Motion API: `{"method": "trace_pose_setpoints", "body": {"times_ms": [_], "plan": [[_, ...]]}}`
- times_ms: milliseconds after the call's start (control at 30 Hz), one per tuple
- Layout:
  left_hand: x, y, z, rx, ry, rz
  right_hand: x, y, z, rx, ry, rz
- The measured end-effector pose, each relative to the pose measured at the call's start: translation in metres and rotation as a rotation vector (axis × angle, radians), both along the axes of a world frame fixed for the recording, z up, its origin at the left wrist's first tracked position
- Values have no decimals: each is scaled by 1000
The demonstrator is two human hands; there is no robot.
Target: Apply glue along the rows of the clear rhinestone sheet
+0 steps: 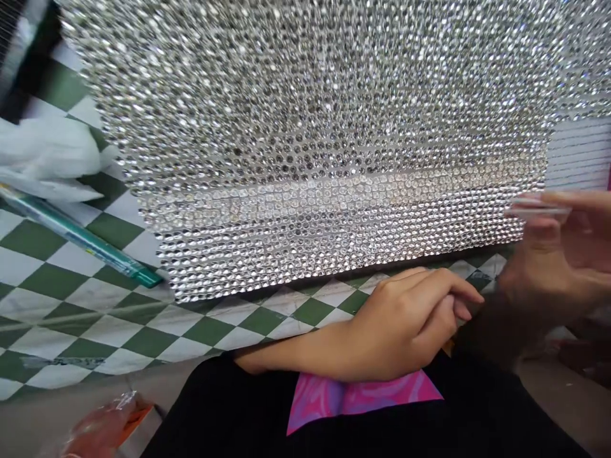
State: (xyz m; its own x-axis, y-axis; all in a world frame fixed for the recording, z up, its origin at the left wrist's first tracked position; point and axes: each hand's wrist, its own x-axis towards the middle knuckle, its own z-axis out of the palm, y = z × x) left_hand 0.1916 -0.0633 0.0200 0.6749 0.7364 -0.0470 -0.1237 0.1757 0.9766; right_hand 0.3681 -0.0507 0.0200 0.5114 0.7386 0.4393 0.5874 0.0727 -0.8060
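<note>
A large sheet of silvery rhinestones (334, 127) in close rows lies over the table, with a paler band of stones (353, 187) near its front edge. My left hand (415, 318) is in front of that edge, fingers curled and pressed together, pointing right. Anything in its fingertips is hidden. At the right, my right hand (558, 254) is smeared by motion beside the sheet's corner. Its thumb and fingers pinch a thin whitish strip (539, 208), too blurred to name closely. A pink and purple swirled piece (372, 397) lies on my lap below the left hand.
A green pen (86, 236) rests on the green-and-white checked tablecloth (109, 286) at the left, by a crumpled white tissue (48, 149). A blurred dark object (28, 63) is at upper left. An orange-red plastic bag (107, 426) sits below the table.
</note>
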Motion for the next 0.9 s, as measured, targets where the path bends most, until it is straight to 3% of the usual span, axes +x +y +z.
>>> {"method": "trace_pose_setpoints", "body": {"times_ms": [100,267,333,633,900], "plan": [[-8,0,3,5,3,60,-29,-2,0,161,7,105],[-24,-4,2,204,51,407,-71,-19,3,68,320,204],[-30,-6,-1,249,70,483,-81,-26,2,35,360,265],[-43,0,-2,202,113,491,-90,-28,-8,74,330,491],[-52,4,-4,130,45,531,-97,-15,-2,94,295,613]]}}
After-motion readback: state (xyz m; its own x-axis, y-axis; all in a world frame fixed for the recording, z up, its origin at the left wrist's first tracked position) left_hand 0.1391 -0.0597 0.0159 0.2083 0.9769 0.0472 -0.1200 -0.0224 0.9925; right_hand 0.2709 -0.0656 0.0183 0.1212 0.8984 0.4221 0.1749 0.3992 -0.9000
